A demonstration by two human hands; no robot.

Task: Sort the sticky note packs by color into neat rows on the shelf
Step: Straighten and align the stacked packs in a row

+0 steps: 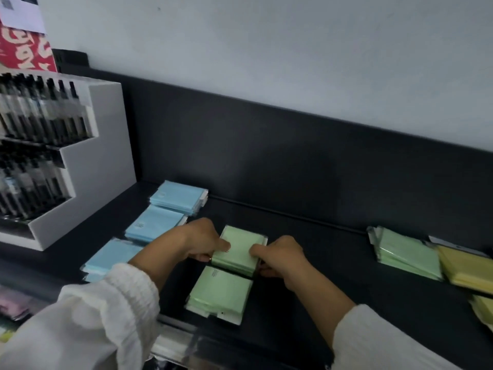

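Note:
A stack of green sticky note packs (240,247) lies on the black shelf (306,252) at centre. My left hand (200,241) grips its left edge, thumb on top. My right hand (280,257) grips its right edge the same way. A second green stack (221,292) lies just in front of it, in line. Three blue stacks run in a row on the left: one at the back (178,196), one in the middle (154,222), one in front (109,257). Another green pile (405,252) lies askew at the right, beside yellow packs (466,268).
A white tiered display of pens (88,166) stands at the shelf's left end. The dark back panel (293,161) rises behind the packs. More yellow packs (482,308) sit at the right edge. Pink packs (13,303) show on a lower level at the left.

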